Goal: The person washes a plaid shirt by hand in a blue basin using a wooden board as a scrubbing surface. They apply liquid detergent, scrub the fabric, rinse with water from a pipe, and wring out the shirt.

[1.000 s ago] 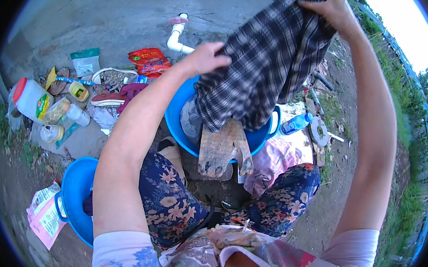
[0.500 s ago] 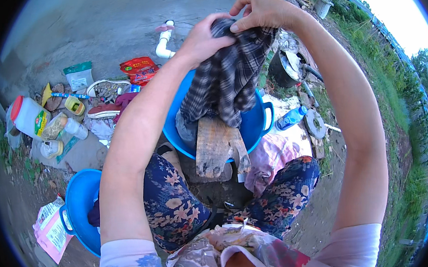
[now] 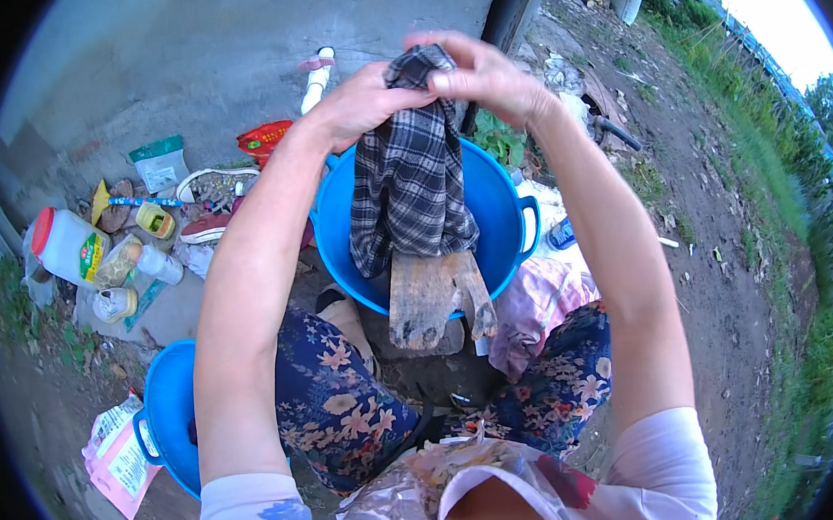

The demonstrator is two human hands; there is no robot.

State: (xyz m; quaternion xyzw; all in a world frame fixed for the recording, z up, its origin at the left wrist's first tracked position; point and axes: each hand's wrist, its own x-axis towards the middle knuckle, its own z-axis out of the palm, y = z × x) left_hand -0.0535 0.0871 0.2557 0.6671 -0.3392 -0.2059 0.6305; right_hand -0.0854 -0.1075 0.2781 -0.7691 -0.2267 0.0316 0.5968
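While the left hand (image 3: 359, 102) grips the cloth (image 3: 410, 173) near its bunched top and the right hand (image 3: 493, 79) curls at that end, closure unclear, the cloth's long axis runs below both hands to the board (image 3: 428, 293) in the tub (image 3: 497, 201).

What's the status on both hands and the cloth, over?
Left hand gripping plaid cloth near its top; right hand at the top, grip unclear. Cloth hanging over basin. Board jutting past basin's near edge.
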